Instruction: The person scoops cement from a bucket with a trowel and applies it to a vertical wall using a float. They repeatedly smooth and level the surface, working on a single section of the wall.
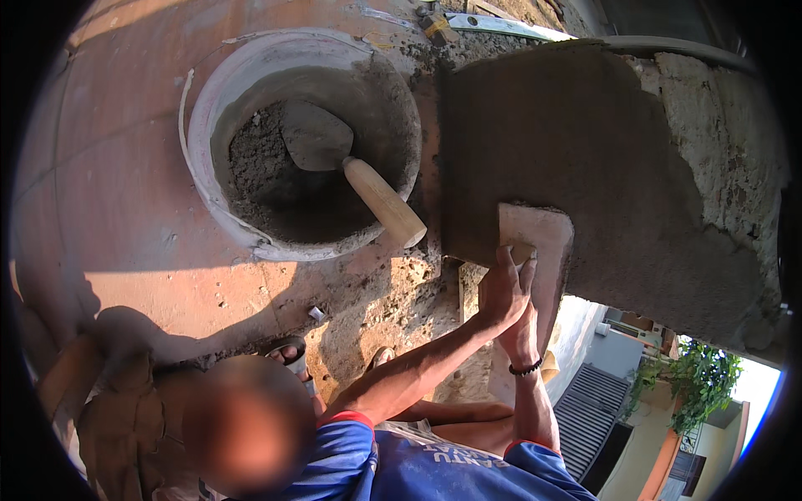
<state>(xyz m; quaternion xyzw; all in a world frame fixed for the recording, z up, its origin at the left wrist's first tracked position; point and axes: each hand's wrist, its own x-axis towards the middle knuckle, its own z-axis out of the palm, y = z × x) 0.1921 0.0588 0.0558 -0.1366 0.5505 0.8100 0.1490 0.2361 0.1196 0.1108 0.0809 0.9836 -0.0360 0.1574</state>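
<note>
My left hand (504, 290) is closed round the handle of a flat, pale plastering float (551, 227). Behind it, my right hand (520, 327), with a dark bead bracelet at the wrist, reaches to the same handle; its fingers are largely covered by the left. The float lies against a surface of dark wet mortar (568, 142), near its lower left edge. To the left stands a round, mortar-smeared bucket (202, 142) with grey mortar (255, 159) inside. A trowel (317, 138) rests in the bucket, its wooden handle (383, 200) sticking out over the rim.
Rough bare wall (718, 125) borders the wet coat on the right. A spirit level (505, 27) lies at the far edge. Mortar crumbs litter the reddish tiled floor (125, 184). Near my left arm are a sandalled foot (289, 352) and brown clothing (125, 417).
</note>
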